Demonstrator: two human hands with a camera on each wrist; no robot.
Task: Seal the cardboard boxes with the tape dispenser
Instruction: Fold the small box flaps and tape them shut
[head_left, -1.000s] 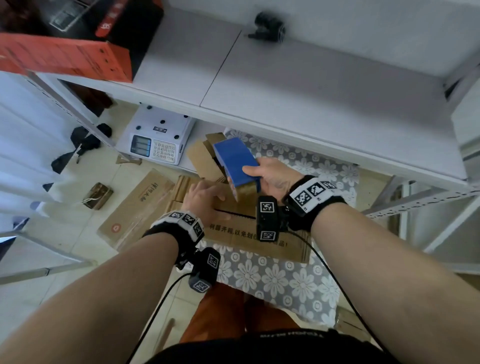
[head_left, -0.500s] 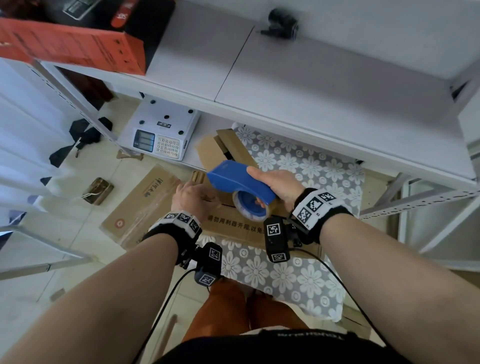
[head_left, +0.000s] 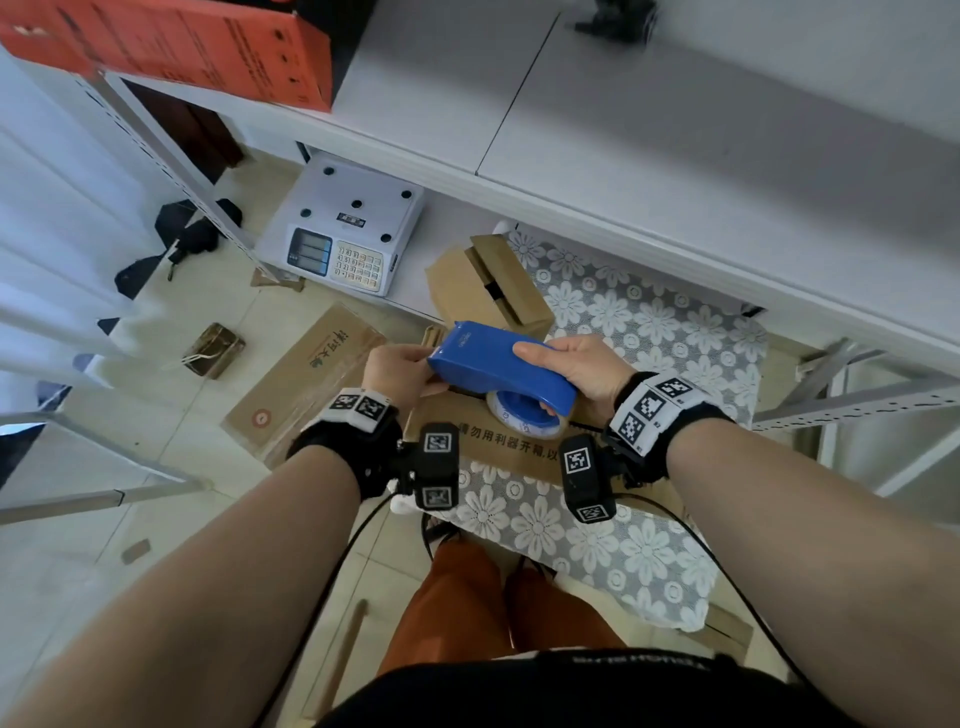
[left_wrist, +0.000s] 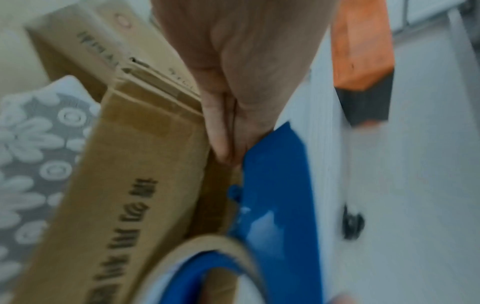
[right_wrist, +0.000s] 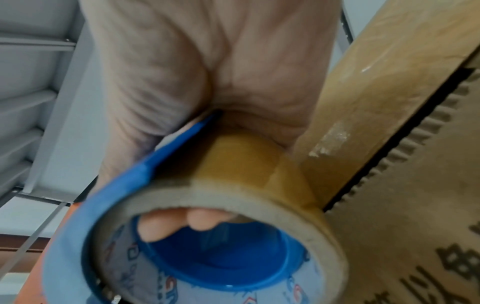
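A blue tape dispenser (head_left: 493, 364) with a brown tape roll (head_left: 524, 418) hangs just above a cardboard box (head_left: 519, 452) printed with black characters. My right hand (head_left: 576, 366) grips the dispenser from the right, and its fingertips (right_wrist: 182, 222) show through the roll's core (right_wrist: 221, 205). My left hand (head_left: 400, 369) pinches at the dispenser's front end. In the left wrist view its fingers (left_wrist: 223, 127) press together beside the blue edge (left_wrist: 275, 185) and the box (left_wrist: 135, 164). What lies between those fingers is hidden.
A second small cardboard box (head_left: 488, 291) stands behind on the floral tablecloth (head_left: 623, 545). Flattened cartons (head_left: 306, 384) lie on the floor at left, near a grey scale (head_left: 348, 239). A white shelf board (head_left: 675, 156) overhangs the work area, with an orange box (head_left: 182, 47) on it.
My right hand has tipped the dispenser from upright to lying low over the box, roll towards me. My left hand left the box top and moved to the dispenser's front end.
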